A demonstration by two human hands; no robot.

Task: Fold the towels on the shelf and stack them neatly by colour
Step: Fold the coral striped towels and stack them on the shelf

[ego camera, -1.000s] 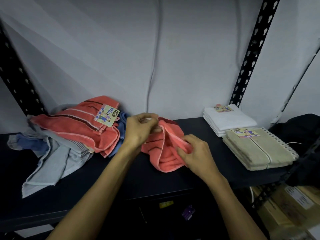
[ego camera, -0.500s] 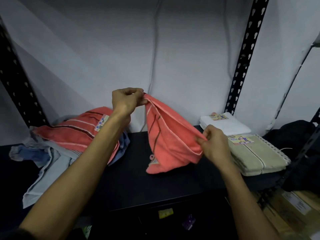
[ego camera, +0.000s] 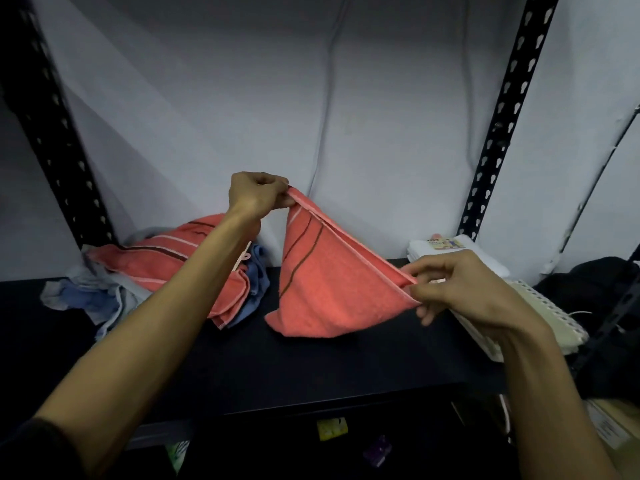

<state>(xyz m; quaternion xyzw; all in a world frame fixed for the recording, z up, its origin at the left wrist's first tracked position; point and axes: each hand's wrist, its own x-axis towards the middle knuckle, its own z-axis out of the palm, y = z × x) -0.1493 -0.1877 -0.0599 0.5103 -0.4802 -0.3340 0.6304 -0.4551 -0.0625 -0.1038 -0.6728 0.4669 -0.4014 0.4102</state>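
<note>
A coral towel with dark stripes [ego camera: 329,285] hangs stretched above the black shelf [ego camera: 311,368]. My left hand [ego camera: 258,195] pinches its upper corner, raised high. My right hand [ego camera: 460,289] pinches the opposite corner, lower and to the right. The towel's bottom edge touches or nearly touches the shelf. At the left lies a loose heap: another coral striped towel [ego camera: 173,258] over blue and grey towels [ego camera: 90,292]. At the right sit folded white towels [ego camera: 429,251] and folded beige towels [ego camera: 540,317], partly hidden behind my right hand.
Black slotted uprights stand at the left [ego camera: 59,140] and right [ego camera: 498,126] against a pale wall. A dark cloth bundle [ego camera: 595,282] lies at the far right. Below the shelf are a cardboard box [ego camera: 609,427] and small items.
The towel has been lifted off the shelf and pulled out between my hands. My left hand rose; my right hand moved out to the right, stretching the top edge further.
</note>
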